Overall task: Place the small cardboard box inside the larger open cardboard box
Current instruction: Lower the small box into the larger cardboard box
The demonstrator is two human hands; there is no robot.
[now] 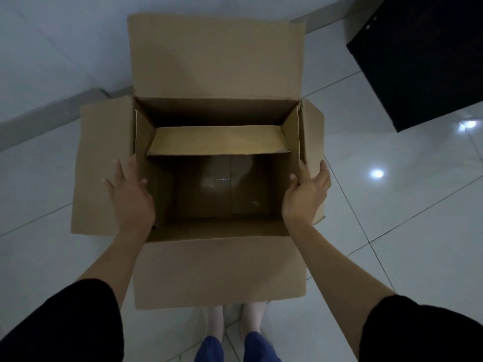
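Note:
The larger cardboard box stands open on the floor with its four flaps spread outward. Inside it sits the small cardboard box, also open, with its pale far flap folded inward and a taped bottom showing. My left hand lies palm down over the left rim with fingers apart, thumb at the inner edge. My right hand straddles the right rim, thumb inside and fingers outside on the right flap. Neither hand lifts anything.
The floor is glossy white tile with light reflections. A black box-like object stands at the upper right. A grey skirting and wall run behind. My feet are just below the near flap.

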